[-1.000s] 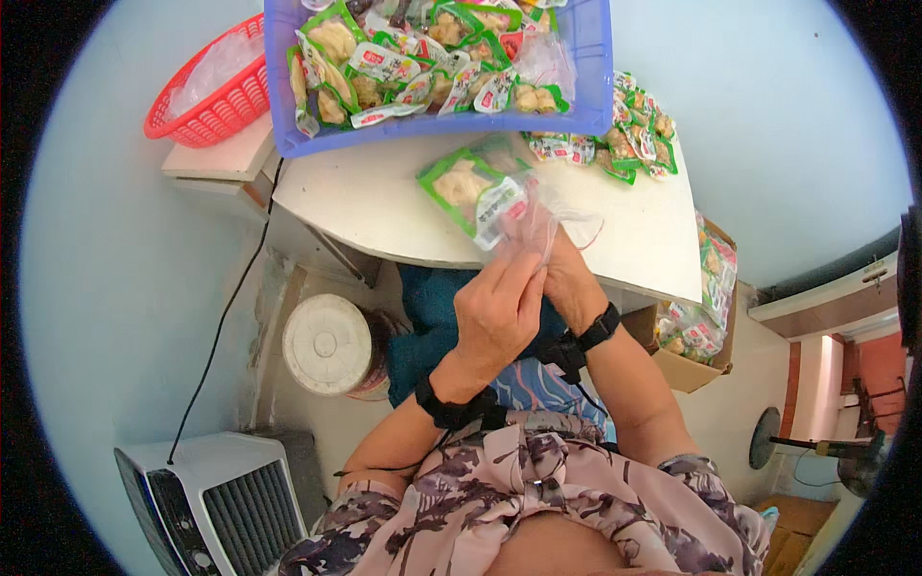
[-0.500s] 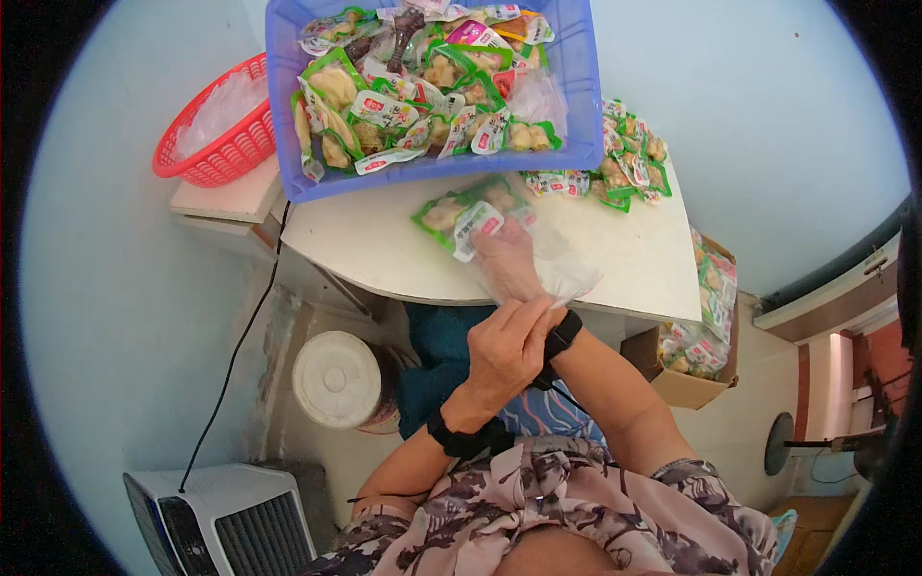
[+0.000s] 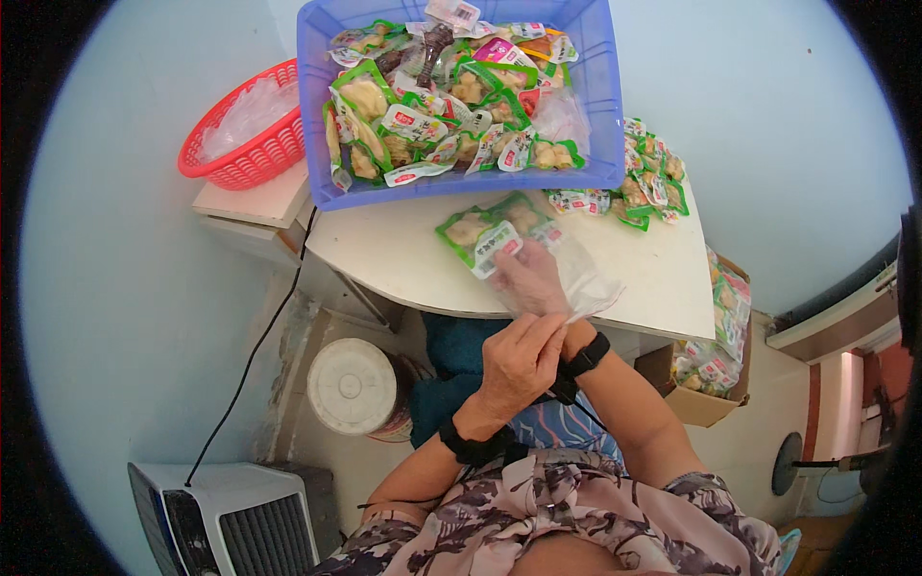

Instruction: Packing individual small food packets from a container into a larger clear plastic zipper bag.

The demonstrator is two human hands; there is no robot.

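Observation:
My right hand [image 3: 533, 280] reaches into a clear plastic bag [image 3: 586, 278] over the white table, its fingers closed on the lower edge of sealed food packets. Two of these green-edged food packets [image 3: 471, 230] lie side by side in the bag, with pale chunks showing through. Beside my right wrist, my left hand [image 3: 519, 365] pinches the bag's mouth between thumb and fingers. Beyond both hands stands a blue plastic crate [image 3: 461, 187] heaped with similar packets [image 3: 413, 125].
More packets [image 3: 653, 182] are piled at the table's right [image 3: 663, 278]. A red basket [image 3: 254, 163] of clear bags stands left of the crate. Below are a lidded white bucket [image 3: 351, 384], a cardboard box [image 3: 706, 408] of packets and an air cooler [image 3: 230, 523] with a black cord.
The whole view has shifted slightly, so everything sits a little further right and lower. Both hands keep their holds on the bag and packets.

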